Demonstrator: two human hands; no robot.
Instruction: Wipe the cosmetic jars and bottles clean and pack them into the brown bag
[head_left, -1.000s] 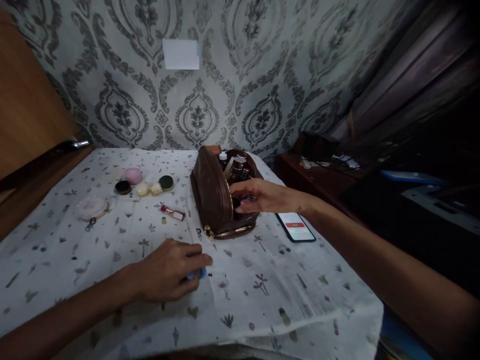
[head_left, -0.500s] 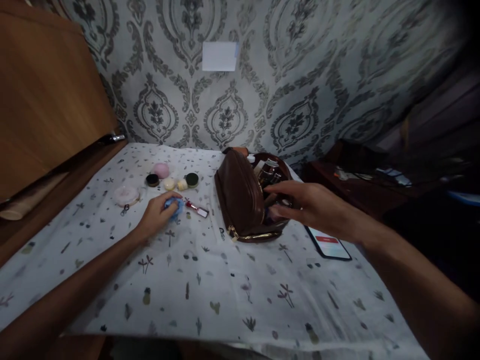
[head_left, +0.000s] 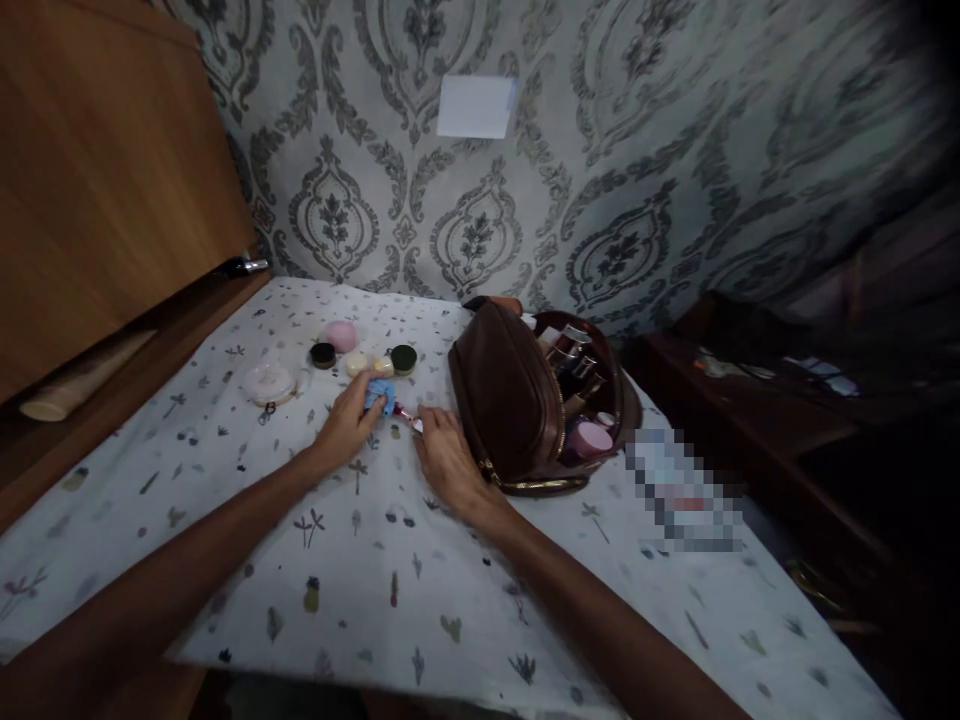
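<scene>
My left hand [head_left: 351, 425] lies on the printed tablecloth [head_left: 420, 590] with its fingers closed on a small blue object [head_left: 379, 396]. My right hand [head_left: 447, 460] rests just to its right, fingertips on a small red and clear tube [head_left: 406, 415]. A brown zip pouch [head_left: 525, 400] stands open right of my right hand, with several bottles and a pink jar [head_left: 592, 438] inside.
Small round jars [head_left: 358, 358], a pink pot [head_left: 341, 335] and a flat round compact [head_left: 270, 382] lie behind my hands. A blurred-out flat item [head_left: 686, 490] lies right of the pouch. A wooden panel [head_left: 97, 180] stands left, patterned wall behind, dark cluttered furniture right.
My left hand carried the blue object from the near table edge up to the jars. My right hand left the pouch and came down beside the red tube.
</scene>
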